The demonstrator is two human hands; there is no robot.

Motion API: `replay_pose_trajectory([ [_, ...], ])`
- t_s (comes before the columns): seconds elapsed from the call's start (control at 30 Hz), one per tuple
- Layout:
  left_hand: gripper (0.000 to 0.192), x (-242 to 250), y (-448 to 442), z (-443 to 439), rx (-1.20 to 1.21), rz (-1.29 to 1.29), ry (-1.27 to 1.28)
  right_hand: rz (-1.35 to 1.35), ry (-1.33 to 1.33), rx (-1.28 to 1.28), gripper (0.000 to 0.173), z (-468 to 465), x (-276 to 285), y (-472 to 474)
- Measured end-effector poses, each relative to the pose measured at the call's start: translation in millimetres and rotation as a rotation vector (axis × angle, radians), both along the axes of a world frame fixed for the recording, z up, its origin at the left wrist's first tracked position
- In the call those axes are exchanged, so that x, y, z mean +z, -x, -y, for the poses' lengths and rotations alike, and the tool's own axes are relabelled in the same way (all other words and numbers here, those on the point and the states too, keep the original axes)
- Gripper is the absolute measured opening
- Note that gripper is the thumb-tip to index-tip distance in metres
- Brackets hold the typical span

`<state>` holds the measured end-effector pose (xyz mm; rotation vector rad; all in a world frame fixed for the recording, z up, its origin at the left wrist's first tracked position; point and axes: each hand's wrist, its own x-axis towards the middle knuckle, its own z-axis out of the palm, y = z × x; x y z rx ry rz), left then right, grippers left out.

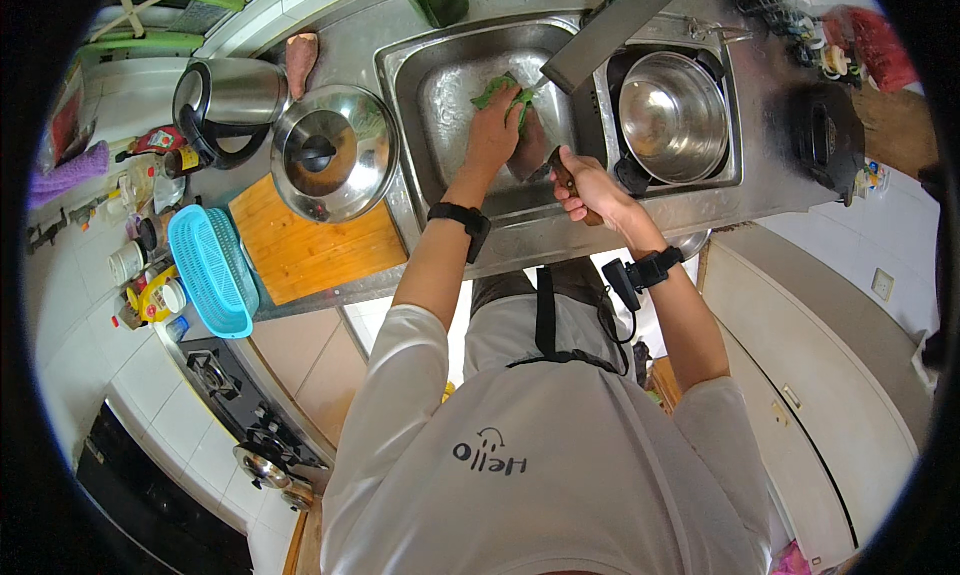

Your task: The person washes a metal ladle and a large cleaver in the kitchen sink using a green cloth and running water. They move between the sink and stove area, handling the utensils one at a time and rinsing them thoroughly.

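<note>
My left hand (pixel 495 132) is over the left basin of the steel sink (pixel 450 79), its fingers on a crumpled green cloth or leaf (pixel 495 88). Beside those fingers, a reddish-brown root vegetable (pixel 529 149), possibly a sweet potato, hangs in the basin. My right hand (pixel 585 185), at the basin's front edge, grips the brown wooden handle (pixel 568 176) of a knife; its blade is hard to make out. Above the basin a grey faucet arm (pixel 600 42) reaches in. Another sweet potato (pixel 301 64) lies behind the steel pot lid (pixel 334 155).
A steel pot (pixel 673 117) stands in the right basin. To the left are a wooden cutting board (pixel 315 245) partly under the lid, an electric kettle (pixel 240 91) and blue plastic baskets (pixel 206 271). A black appliance (pixel 825 143) stands at the right.
</note>
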<state>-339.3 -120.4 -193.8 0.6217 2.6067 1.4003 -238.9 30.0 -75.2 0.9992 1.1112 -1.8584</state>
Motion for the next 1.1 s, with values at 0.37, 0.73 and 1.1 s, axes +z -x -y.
replay_pose_trajectory([
  [0.37,0.035,40.8,-41.5,4.8,-0.137,0.09,-0.074,-0.059,0.053,-0.163,0.045,-8.3,-11.4,13.1],
  [0.73,0.034,21.8,-23.7,10.9,0.011,0.093,-0.013,-0.05,0.012,-0.137,0.044,-8.2,3.1,9.1],
  [1.1,0.034,11.2,-3.6,35.0,0.175,0.412,0.134,-0.019,0.004,-0.097,0.048,-25.0,-4.0,-8.5],
])
